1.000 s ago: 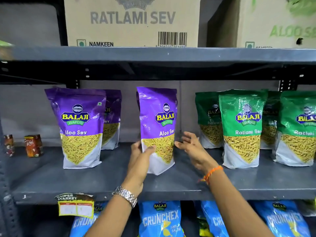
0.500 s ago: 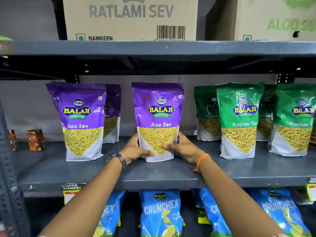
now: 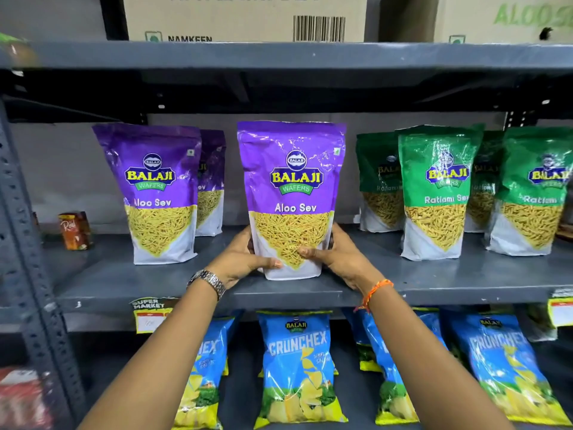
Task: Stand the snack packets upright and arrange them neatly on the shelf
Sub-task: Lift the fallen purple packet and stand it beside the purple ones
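A purple Aloo Sev packet (image 3: 291, 181) stands upright at the middle of the grey shelf (image 3: 434, 280), facing me. My left hand (image 3: 245, 259) grips its lower left side and my right hand (image 3: 338, 256) grips its lower right side, thumbs on the front. To the left stands another purple Aloo Sev packet (image 3: 155, 193), with a third purple packet (image 3: 212, 181) behind it. On the right, several green Ratlami Sev packets (image 3: 437, 193) stand upright in two rows.
A small orange box (image 3: 74, 231) sits at the shelf's far left by the perforated upright post (image 3: 28, 243). Cardboard cartons (image 3: 245, 20) rest on the shelf above. Blue Crunchex packets (image 3: 297, 367) fill the shelf below. A price tag (image 3: 148, 318) hangs on the front edge.
The middle purple packet was turned from edge-on and tilted to upright, facing front. Both hands closed onto its lower sides. The camera has come closer.
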